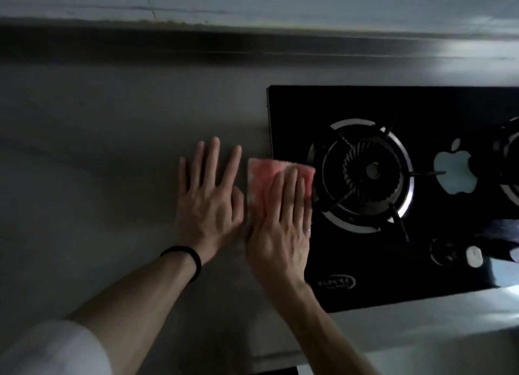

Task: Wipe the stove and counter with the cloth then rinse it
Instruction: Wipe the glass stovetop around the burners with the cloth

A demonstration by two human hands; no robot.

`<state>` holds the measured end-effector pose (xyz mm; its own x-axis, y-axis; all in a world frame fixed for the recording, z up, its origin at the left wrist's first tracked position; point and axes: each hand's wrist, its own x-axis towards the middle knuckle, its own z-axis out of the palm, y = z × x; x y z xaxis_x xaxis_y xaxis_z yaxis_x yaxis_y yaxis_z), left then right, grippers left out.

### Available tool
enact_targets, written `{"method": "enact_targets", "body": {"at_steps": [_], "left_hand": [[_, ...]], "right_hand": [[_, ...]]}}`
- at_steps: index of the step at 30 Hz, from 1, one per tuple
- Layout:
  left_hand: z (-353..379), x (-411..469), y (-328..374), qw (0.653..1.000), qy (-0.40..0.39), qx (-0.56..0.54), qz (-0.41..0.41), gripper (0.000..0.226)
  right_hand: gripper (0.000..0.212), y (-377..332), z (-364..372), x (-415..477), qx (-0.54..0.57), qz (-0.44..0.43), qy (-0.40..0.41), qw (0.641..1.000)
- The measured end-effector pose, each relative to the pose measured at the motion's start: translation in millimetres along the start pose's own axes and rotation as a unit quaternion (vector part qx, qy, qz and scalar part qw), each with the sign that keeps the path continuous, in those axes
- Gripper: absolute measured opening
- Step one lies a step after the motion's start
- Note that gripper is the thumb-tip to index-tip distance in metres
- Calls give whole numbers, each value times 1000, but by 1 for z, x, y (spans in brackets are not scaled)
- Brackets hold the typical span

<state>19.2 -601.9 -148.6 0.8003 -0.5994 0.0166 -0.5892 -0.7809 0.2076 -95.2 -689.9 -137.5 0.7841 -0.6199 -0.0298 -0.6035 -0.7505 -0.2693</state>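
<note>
Along the left edge of the black glass gas stove (pixel 365 262), where it meets the dull grey metal counter (pixel 112 149), the right hand (pixel 280 228) is pressing a folded pink-and-white cloth (pixel 266 172) flat. The palm and straightened fingers are lying spread over the cloth rather than curling around it, which looks like a way of putting even pressure across the whole pad for wiping. The cloth is straddling the seam, its left part on the counter and its right corner lying over the stove glass, just reaching the chrome ring of the round left burner (pixel 362 175). That placement suggests the join, where grime tends to collect, is being worked.

Just beside it, the left hand (pixel 207 197) is resting open and flat on the bare counter, fingers fanned, holding nothing; it is probably bracing the body while the person leans in. A black band (pixel 193 258) is circling that wrist, and a white sleeve (pixel 56 349) is pushed back up the forearm, likely to keep it dry.

Judging by this, the wiping stage is under way and rinsing is not yet begun; no tap or sink is showing.
</note>
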Motion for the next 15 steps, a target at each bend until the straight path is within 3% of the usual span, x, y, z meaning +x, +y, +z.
{"method": "enact_targets", "body": {"at_steps": [8, 15], "left_hand": [[-6, -2, 2, 1000, -14, 8, -2, 72], [-3, -1, 0, 1000, -4, 5, 11, 71]], "right_hand": [[75, 31, -9, -98, -16, 78, -30, 996], [80, 151, -66, -92, -20, 262, -47, 964]]}}
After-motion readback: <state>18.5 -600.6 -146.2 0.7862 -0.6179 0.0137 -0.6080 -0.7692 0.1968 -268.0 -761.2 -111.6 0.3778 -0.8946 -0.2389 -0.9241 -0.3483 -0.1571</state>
